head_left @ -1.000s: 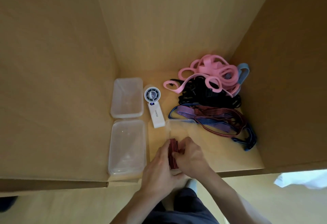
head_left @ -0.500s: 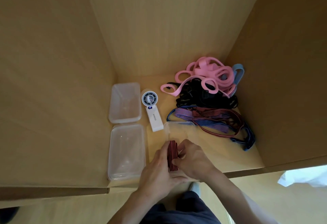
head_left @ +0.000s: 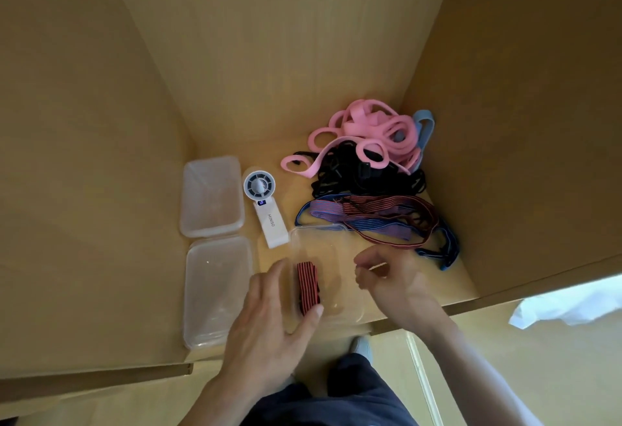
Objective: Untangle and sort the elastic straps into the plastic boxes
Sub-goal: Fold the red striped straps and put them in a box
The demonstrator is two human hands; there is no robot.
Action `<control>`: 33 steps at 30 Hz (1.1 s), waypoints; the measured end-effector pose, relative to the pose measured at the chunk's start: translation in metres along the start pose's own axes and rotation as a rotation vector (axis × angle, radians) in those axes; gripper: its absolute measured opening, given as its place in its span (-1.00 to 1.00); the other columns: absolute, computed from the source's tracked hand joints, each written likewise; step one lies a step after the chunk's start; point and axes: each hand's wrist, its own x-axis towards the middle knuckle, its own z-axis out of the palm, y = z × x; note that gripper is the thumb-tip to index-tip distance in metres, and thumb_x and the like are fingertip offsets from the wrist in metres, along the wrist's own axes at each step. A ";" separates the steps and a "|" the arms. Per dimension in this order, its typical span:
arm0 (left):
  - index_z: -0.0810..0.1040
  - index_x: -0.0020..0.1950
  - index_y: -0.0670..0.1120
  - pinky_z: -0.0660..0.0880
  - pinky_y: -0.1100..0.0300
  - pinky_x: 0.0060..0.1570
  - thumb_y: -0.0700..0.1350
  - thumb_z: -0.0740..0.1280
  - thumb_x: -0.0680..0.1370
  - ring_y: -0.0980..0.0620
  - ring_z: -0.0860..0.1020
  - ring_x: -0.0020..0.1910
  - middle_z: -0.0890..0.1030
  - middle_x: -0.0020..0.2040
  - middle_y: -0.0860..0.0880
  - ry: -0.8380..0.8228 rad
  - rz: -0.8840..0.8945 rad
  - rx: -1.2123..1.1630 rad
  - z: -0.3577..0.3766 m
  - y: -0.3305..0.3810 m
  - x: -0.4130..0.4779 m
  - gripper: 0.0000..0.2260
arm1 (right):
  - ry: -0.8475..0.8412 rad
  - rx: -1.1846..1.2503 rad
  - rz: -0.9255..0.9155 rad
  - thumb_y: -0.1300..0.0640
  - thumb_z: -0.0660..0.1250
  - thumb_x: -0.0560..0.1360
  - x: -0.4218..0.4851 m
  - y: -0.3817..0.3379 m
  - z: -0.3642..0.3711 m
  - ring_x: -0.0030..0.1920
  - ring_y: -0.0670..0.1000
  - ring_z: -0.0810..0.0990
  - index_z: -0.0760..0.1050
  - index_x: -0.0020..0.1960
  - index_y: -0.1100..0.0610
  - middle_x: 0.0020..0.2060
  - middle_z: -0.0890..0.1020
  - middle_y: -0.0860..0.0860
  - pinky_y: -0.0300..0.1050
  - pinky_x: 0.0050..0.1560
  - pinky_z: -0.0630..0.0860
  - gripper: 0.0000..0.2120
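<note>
Far left box point(head_left: 212, 197): clear plastic against the cardboard wall, and I see no strap in it. I judge it waits there as 1 of the sorting bins.
Near left box point(head_left: 218, 291): directly in front of the far left box, their rims touching or nearly so. I see no strap in it either.
Fan point(head_left: 266, 212): a white handheld one, lying flat between the 2 left boxes and the middle box. I judge it has no part in the sorting.
Left hand point(head_left: 269, 318): fingers straight and spread, gripping nothing. The forefinger lies along the middle box's left wall. The thumb tip is at the near end of the folded strap, and I cannot tell whether it touches. I judge the hand is there to steady the fold.
Folded strap point(head_left: 308, 286): red and black stripes, folded into 1 short bundle in the left half of the middle box. It lies between the left forefinger and thumb.
Middle box point(head_left: 319, 227): clear, and the closest to both hands, which I judge is why it gets filled first.
Right hand point(head_left: 393, 284): fingers loosely curled around nothing, over the middle box's right side and apart from the folded strap.
Tangle point(head_left: 363, 173): pink, black and striped straps heaped in the far right corner. The striped straps point(head_left: 380, 220) reach the middle box's far rim.
</note>
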 end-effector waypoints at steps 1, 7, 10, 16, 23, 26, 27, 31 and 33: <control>-0.02 0.54 0.20 0.49 0.11 0.19 0.45 0.13 0.46 0.17 0.37 0.34 0.21 0.33 0.22 0.018 0.018 0.005 -0.001 0.005 0.002 -0.26 | 0.034 0.028 0.014 0.17 0.40 0.51 0.002 0.002 -0.007 -0.15 -0.04 0.68 0.59 -0.08 -0.06 -0.17 0.69 -0.09 -0.07 -0.04 0.59 -0.88; 0.34 0.42 0.07 0.43 0.16 0.23 0.32 0.13 0.52 0.14 0.36 0.27 0.31 0.24 0.17 0.062 0.181 0.087 0.006 0.030 0.025 -0.45 | 0.142 0.069 0.050 0.22 0.37 0.52 0.024 0.023 -0.031 -0.15 -0.04 0.68 0.61 -0.10 -0.02 -0.20 0.69 -0.08 -0.06 -0.05 0.60 -0.85; 0.44 0.35 0.04 0.41 0.13 0.26 0.27 0.15 0.52 0.12 0.32 0.28 0.35 0.23 0.14 0.048 0.272 0.135 0.017 0.038 0.038 -0.51 | 0.278 -0.129 -0.060 0.30 0.33 0.48 0.038 0.043 -0.039 0.03 0.02 0.60 0.61 0.04 0.07 0.00 0.64 -0.01 -0.13 0.04 0.49 -0.79; 0.36 0.46 0.17 -0.02 0.03 0.57 0.25 0.10 0.59 0.11 -0.10 0.59 0.08 0.59 0.18 -0.200 0.412 0.381 0.037 0.058 0.054 -0.54 | 0.075 -0.801 -0.203 0.06 0.42 0.42 0.091 0.069 -0.042 0.57 0.18 0.01 0.04 0.61 0.09 0.56 0.11 0.08 0.17 0.59 -0.04 -0.12; 0.42 0.43 0.14 -0.29 0.13 0.54 0.20 0.09 0.63 0.22 -0.27 0.57 0.03 0.62 0.22 -0.281 0.408 0.394 0.048 0.054 0.055 -0.60 | 0.148 -0.630 -0.202 0.07 0.49 0.39 0.121 0.082 -0.046 0.26 0.22 0.40 0.57 0.07 0.02 0.14 0.49 0.05 0.19 0.41 0.29 -0.73; 0.38 0.46 0.17 -0.29 0.19 0.52 0.21 0.10 0.63 0.27 -0.26 0.56 0.03 0.60 0.27 -0.262 0.412 0.355 0.048 0.053 0.055 -0.59 | 0.128 -0.477 -0.198 0.13 0.51 0.36 0.123 0.079 -0.055 0.02 0.17 0.55 0.56 -0.19 -0.02 -0.12 0.56 -0.02 0.12 0.19 0.46 -0.86; 0.38 0.46 0.17 -0.27 0.21 0.52 0.21 0.11 0.63 0.28 -0.25 0.56 0.05 0.59 0.28 -0.246 0.415 0.333 0.048 0.053 0.056 -0.59 | 0.119 -0.419 -0.201 0.15 0.51 0.37 0.122 0.076 -0.058 -0.03 0.13 0.57 0.53 -0.22 -0.04 -0.17 0.57 -0.05 0.09 0.13 0.49 -0.83; 0.48 0.35 0.15 0.01 0.24 0.53 0.20 0.17 0.56 0.33 0.01 0.53 0.29 0.47 0.28 -0.119 0.437 0.162 0.041 0.056 0.071 -0.61 | 0.096 -0.135 -0.150 0.23 0.48 0.47 0.119 0.054 -0.076 -0.25 0.00 0.57 0.49 -0.22 -0.04 -0.30 0.60 -0.09 -0.12 -0.28 0.46 -0.76; 0.55 0.28 0.09 0.16 0.27 0.45 0.13 0.24 0.55 0.30 0.23 0.44 0.42 0.33 0.24 -0.051 0.424 0.065 0.035 0.058 0.085 -0.66 | 0.106 -0.004 -0.154 0.26 0.48 0.48 0.118 0.037 -0.088 -0.29 -0.08 0.56 0.52 -0.18 0.05 -0.29 0.62 -0.07 -0.19 -0.27 0.43 -0.81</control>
